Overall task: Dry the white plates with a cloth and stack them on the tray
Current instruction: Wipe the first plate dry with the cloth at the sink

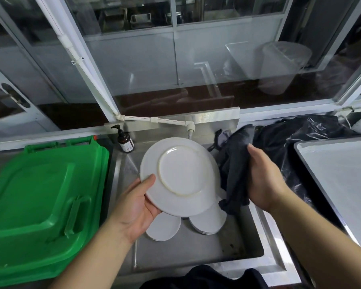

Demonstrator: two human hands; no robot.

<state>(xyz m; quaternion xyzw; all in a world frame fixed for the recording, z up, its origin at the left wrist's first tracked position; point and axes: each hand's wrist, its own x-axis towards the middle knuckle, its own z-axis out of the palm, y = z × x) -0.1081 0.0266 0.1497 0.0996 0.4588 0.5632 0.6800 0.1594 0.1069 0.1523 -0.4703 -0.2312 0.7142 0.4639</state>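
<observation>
My left hand (pixel 137 202) grips a white plate (pixel 181 174) by its lower left rim, underside facing me, tilted over the steel sink (pixel 196 251). A dark cloth (pixel 234 174) hangs bunched in my right hand (pixel 266 180), just right of the plate's edge. Below the held plate, two stacks of white plates (pixel 165 227) lie on the sink floor, the second stack (pixel 209 222) to the right. The metal tray (pixel 342 176) sits on the counter at far right, its visible surface bare.
A green plastic bin lid (pixel 42 201) fills the left counter. A brown pump bottle (pixel 124 140) stands at the sink's back left, near a white tap pipe (pixel 188 127). A black plastic bag (pixel 296 138) lies between the sink and the tray. Glass panels rise behind.
</observation>
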